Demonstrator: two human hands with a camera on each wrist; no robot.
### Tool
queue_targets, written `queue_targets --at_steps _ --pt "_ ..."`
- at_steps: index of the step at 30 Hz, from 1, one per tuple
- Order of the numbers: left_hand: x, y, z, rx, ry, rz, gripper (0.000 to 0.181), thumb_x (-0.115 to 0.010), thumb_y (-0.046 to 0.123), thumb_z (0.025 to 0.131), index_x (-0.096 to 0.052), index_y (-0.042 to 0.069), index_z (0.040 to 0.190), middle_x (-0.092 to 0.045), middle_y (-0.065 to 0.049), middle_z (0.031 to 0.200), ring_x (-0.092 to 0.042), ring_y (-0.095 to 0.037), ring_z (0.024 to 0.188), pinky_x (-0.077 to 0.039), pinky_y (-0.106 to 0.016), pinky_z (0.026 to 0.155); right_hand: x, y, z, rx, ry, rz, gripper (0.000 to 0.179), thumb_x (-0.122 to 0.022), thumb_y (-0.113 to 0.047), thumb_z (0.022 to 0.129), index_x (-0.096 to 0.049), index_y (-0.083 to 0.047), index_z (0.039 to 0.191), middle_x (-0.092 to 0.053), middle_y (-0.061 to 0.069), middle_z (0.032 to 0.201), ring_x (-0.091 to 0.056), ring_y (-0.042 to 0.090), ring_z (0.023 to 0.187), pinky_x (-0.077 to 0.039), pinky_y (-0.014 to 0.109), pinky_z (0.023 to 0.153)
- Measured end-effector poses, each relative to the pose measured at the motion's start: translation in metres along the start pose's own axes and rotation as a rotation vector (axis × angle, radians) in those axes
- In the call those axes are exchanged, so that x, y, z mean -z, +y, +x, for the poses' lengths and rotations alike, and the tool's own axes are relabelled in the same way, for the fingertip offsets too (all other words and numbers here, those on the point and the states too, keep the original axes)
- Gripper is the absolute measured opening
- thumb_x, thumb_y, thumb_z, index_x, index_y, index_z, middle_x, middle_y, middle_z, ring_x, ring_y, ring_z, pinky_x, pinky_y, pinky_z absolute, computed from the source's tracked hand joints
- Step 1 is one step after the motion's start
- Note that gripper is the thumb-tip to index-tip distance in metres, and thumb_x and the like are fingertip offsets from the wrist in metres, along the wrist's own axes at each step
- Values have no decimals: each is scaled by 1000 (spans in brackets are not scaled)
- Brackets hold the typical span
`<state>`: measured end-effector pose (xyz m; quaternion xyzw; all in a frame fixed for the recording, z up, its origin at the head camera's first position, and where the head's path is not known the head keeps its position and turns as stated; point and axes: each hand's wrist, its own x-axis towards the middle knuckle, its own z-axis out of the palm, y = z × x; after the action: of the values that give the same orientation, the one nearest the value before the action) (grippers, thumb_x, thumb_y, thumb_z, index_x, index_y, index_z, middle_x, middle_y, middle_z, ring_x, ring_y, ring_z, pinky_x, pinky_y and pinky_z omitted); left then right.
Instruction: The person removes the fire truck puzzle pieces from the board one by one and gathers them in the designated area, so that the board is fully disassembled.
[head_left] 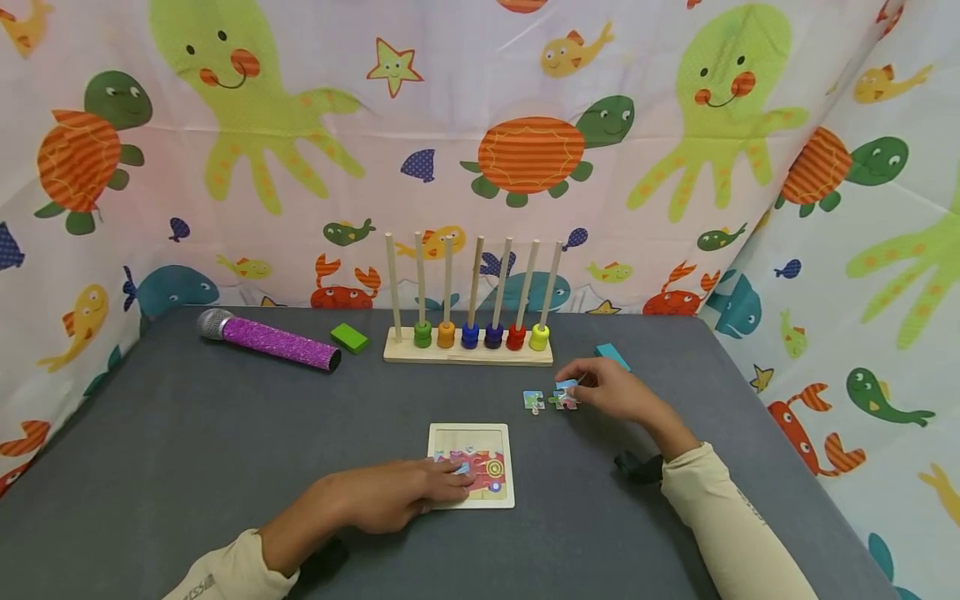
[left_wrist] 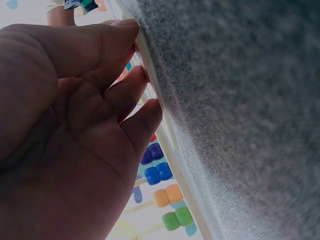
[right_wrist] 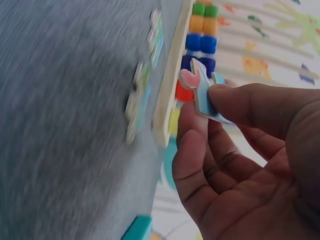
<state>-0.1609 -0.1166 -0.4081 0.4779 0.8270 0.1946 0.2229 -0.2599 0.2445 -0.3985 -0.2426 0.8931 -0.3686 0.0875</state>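
Observation:
My right hand [head_left: 613, 392] pinches a jigsaw puzzle piece [right_wrist: 204, 95], blue with a pink tab, between thumb and fingers, raised above the table in the right wrist view. Below it lies one loose puzzle piece [right_wrist: 137, 102], with a second piece [right_wrist: 156, 37] beside it on the table. My left hand [head_left: 397, 496] rests on the left side of a wooden puzzle tray [head_left: 491, 431], its fingers stretched over joined red and pink pieces [head_left: 492, 467]. In the left wrist view the thumb and fingertips are right at the tray's edge [left_wrist: 167, 125].
A wooden peg stand [head_left: 468, 357] with coloured beads stands at the back. To its left are a green block [head_left: 349, 337] and a glittery purple microphone [head_left: 277, 340]. A teal block [head_left: 613, 357] lies behind my right hand. Patterned curtains [head_left: 450, 108] border the table.

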Motion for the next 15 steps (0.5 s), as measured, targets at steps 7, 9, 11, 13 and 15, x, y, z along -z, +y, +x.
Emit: queue_targets --at_steps 7,9,11,13,15 --pt "0 0 1 6 -1 12 45 -48 2 100 -51 16 143 -38 6 151 -27 -19 142 -28 -42 111 14 19 -7 -51 20 -18 23 -59 4 91 -70 1 112 -66 10 100 -54 19 72 -46 30 61" --pt "0 -1 0 10 -2 19 45 -48 2 100 -51 16 143 -38 7 151 -28 -19 142 -29 -43 111 16 23 -8 -76 11 -24 23 -60 3 92 -70 0 112 -66 9 98 -53 19 72 -46 30 60" --pt "0 -1 0 5 0 24 44 -49 2 100 -52 15 142 -39 6 151 -29 -20 142 -30 -44 110 17 28 -10 -103 -1 -29 23 -60 2 92 -70 0 112 -66 8 97 -53 19 71 -47 30 60" --pt "0 0 1 -6 7 35 44 -49 2 100 -53 15 142 -40 5 150 -31 -21 141 -32 -45 109 18 31 -11 -125 -10 -33 23 -60 2 92 -70 0 112 -67 8 97 -54 19 70 -48 31 60" --pt "0 1 2 -16 12 41 43 -49 2 100 -54 15 141 -41 5 150 -32 -21 141 -33 -46 108 19 34 -12 -136 -19 -32 24 -60 3 91 -70 0 112 -67 8 97 -54 20 69 -49 32 59"
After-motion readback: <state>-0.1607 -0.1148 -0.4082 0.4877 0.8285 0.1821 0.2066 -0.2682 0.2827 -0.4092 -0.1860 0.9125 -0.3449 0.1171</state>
